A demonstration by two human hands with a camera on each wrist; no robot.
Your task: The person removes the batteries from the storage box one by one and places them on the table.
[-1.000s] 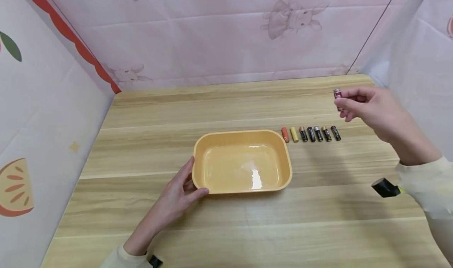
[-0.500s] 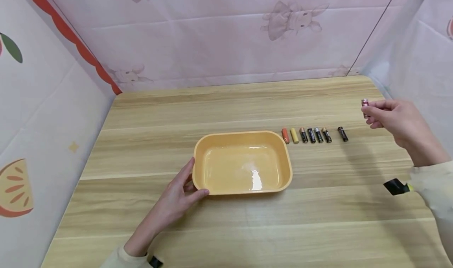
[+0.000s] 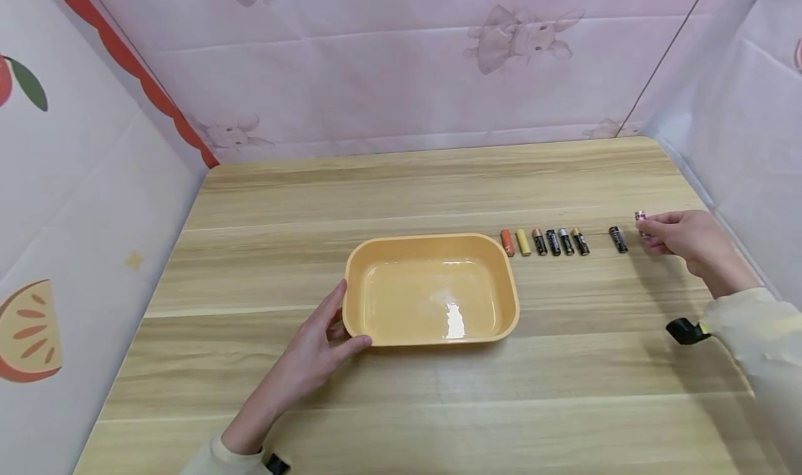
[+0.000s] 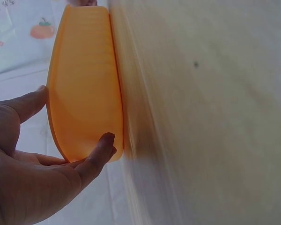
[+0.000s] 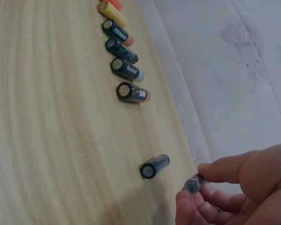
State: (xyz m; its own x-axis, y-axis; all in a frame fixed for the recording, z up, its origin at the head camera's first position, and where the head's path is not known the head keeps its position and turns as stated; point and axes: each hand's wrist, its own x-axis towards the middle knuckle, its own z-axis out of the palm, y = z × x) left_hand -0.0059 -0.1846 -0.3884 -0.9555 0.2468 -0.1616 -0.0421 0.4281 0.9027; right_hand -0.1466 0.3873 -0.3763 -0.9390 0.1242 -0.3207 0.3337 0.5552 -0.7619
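My right hand [image 3: 692, 242] pinches a small pinkish-red battery [image 3: 640, 216] between thumb and fingers, low over the right side of the table. In the right wrist view, this battery's grey end [image 5: 193, 184] faces the camera. Just left of it a black battery [image 3: 617, 239] lies apart from the others. Farther left, a row holds a red battery [image 3: 507, 242], a yellow battery [image 3: 523, 242] and several dark batteries [image 3: 553, 242]. My left hand [image 3: 316, 346] holds the left near corner of a yellow plastic basin [image 3: 407, 308], thumb on the rim and fingers against the outer wall.
The wooden table [image 3: 438, 405] meets a pink fabric wall [image 3: 388, 85] with rabbit prints at its back edge. Fabric walls also stand at the left and right sides. The red battery lies close to the basin's right far corner.
My right hand first moved right with the pinkish-red battery, then came down toward the table. The single black battery has shifted right, away from the row. My left hand stays on the basin.
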